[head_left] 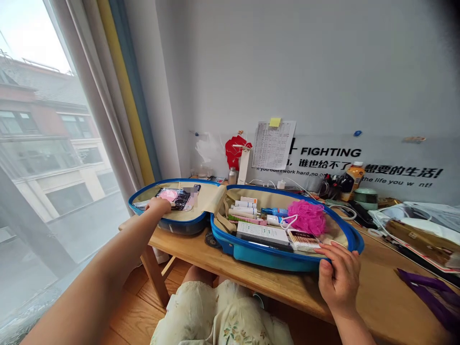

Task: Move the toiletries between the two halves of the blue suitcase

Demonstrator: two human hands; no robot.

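An open blue suitcase (247,254) with a cream lining lies across the desk, its two halves spread side by side. In the left half, my left hand (160,206) reaches down beside a carded pack of black items (183,199) and a pink round item (167,194); its fingertips are hidden. Over the front right rim of the other half, my right hand (339,273) rests with fingers stretched out, close to a pack of cotton swabs (304,240). Around it lie a pink bath puff (307,216), a white box (262,232), several tubes (244,208) and a blue bottle (275,211).
The wooden desk (388,292) carries an orange-capped bottle (354,179), a green jar (365,197), cables and a brown pouch (413,235) at the right. A purple item (427,292) lies near the right edge. A window and curtains (104,96) stand at the left.
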